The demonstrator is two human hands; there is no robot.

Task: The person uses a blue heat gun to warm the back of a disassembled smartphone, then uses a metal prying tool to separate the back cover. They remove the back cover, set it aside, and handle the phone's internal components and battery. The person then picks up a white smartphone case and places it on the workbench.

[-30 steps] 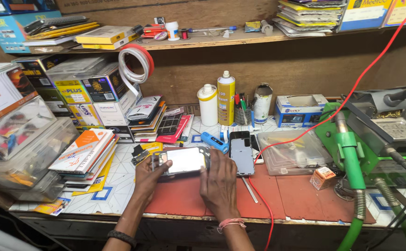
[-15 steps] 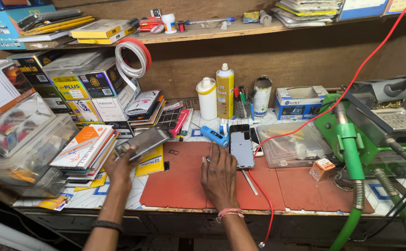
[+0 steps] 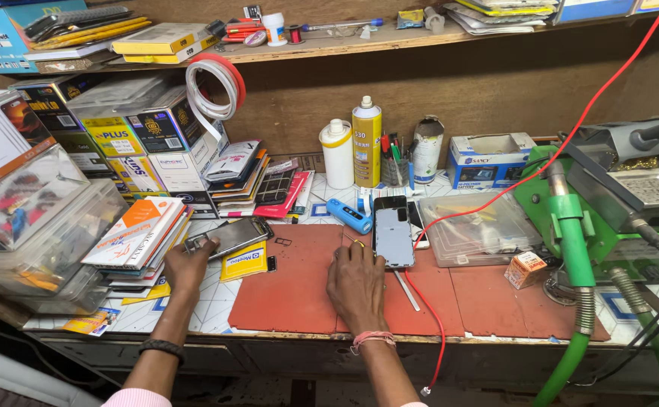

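My left hand (image 3: 189, 267) grips a dark phone (image 3: 233, 236) with a shiny face at the left edge of the red work mat (image 3: 288, 290), just over a yellow packet (image 3: 243, 264). My right hand (image 3: 356, 283) rests flat on the mat, fingers spread. Its fingertips lie beside a second phone (image 3: 393, 236) that lies face up at the mat's far edge. A thin metal tool (image 3: 406, 291) lies on the mat to the right of that hand.
Stacked boxes and clear plastic bins (image 3: 35, 218) crowd the left. Bottles (image 3: 367, 143), a blue tool (image 3: 348, 216) and a clear tray (image 3: 476, 230) stand behind the mat. A green machine with a hose (image 3: 571, 249) fills the right. A red wire (image 3: 435, 301) crosses the mat.
My left hand has carried the dark phone from the mat's middle out to its left edge. My right hand let go of it and now rests flat on the mat.
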